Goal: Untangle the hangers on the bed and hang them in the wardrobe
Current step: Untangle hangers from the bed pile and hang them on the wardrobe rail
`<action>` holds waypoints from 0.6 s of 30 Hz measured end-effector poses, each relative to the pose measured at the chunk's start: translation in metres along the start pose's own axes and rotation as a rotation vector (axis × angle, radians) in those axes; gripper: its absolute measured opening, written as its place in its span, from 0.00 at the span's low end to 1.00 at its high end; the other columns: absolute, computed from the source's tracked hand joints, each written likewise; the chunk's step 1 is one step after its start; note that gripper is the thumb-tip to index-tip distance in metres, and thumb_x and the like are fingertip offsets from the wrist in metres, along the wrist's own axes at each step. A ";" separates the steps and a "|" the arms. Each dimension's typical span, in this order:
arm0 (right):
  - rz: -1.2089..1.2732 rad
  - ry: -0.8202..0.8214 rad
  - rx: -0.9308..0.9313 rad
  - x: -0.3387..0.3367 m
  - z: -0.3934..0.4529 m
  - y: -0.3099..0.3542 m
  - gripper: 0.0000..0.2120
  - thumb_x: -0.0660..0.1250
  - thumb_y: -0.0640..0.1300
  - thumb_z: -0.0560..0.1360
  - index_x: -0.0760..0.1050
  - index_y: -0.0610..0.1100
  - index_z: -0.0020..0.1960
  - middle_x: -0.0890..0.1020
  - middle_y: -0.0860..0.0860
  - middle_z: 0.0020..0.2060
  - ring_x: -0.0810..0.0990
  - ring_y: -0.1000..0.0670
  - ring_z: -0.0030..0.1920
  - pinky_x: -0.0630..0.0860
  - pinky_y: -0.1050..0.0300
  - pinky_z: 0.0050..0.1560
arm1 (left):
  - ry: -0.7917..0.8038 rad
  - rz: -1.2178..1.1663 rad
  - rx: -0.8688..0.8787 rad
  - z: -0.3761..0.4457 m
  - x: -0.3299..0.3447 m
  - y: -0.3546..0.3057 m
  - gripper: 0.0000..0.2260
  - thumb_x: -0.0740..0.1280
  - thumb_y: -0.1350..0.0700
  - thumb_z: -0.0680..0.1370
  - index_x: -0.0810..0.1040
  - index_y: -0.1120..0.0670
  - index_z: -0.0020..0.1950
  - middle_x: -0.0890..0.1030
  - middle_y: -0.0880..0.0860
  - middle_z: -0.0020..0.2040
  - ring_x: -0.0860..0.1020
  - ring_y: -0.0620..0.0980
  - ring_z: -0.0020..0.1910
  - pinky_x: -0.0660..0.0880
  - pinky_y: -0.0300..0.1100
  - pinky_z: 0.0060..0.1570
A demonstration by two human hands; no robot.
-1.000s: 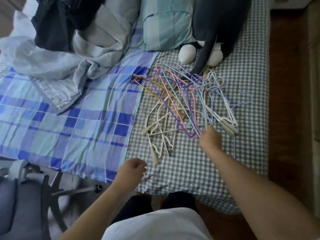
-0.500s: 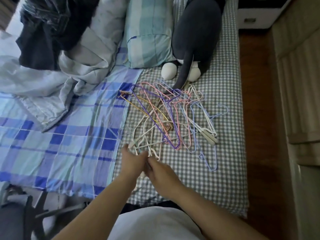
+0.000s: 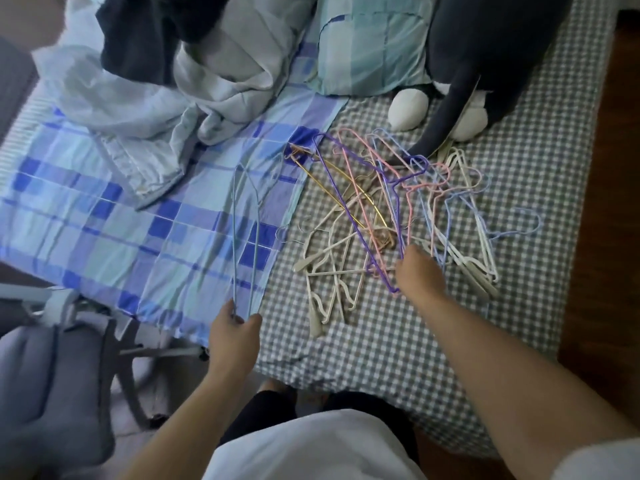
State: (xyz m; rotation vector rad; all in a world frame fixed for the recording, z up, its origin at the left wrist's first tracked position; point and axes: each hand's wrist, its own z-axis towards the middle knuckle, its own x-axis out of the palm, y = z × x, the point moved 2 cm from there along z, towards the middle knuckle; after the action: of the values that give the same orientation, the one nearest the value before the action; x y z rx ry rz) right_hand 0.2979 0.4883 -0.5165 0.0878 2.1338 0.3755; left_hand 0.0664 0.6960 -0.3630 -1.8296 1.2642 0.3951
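Down in the head view, a tangled pile of thin wire and plastic hangers in purple, pink, yellow, pale blue and cream lies on the grey-and-white checked bedsheet. The person's left hand, left of the pile and at the near edge of the bed, pinches the lower end of a thin pale-blue wire hanger between thumb and fingers; that hanger stands clear of the pile, over the blue plaid blanket that lies left of the pile. The right hand rests at the pile's near edge, its fingers curled down among the purple and pink wires, though exactly which hanger it grips cannot be told. Beyond the pile sit a dark grey plush toy with white paws and a teal patchwork pillow, with a crumpled pale quilt farther left of the pile.
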 end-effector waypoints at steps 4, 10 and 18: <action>-0.101 0.028 0.046 0.007 0.012 0.008 0.15 0.59 0.40 0.80 0.70 0.39 0.66 0.80 0.42 0.55 0.81 0.39 0.52 0.80 0.40 0.52 | 0.034 -0.044 0.012 0.005 -0.001 -0.002 0.06 0.63 0.60 0.79 0.75 0.51 0.54 0.74 0.59 0.36 0.72 0.56 0.31 0.71 0.52 0.36; 0.515 -0.024 0.112 -0.018 -0.008 0.019 0.13 0.55 0.49 0.85 0.72 0.44 0.48 0.81 0.44 0.41 0.80 0.47 0.36 0.79 0.44 0.38 | 0.027 -0.179 -0.016 0.014 -0.003 -0.015 0.10 0.63 0.63 0.78 0.77 0.51 0.41 0.72 0.57 0.33 0.70 0.54 0.34 0.71 0.49 0.40; 1.405 0.024 0.079 -0.063 -0.096 0.033 0.08 0.58 0.44 0.85 0.73 0.42 0.52 0.81 0.43 0.57 0.84 0.46 0.57 0.84 0.41 0.42 | 0.166 -0.231 0.161 0.017 -0.013 -0.046 0.15 0.65 0.55 0.77 0.80 0.39 0.33 0.71 0.52 0.28 0.69 0.53 0.32 0.72 0.49 0.40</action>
State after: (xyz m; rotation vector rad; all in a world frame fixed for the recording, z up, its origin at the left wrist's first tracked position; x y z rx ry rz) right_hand 0.2509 0.4839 -0.4069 1.6489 1.7746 1.0571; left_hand 0.1040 0.7227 -0.3427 -1.8726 1.1414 0.0138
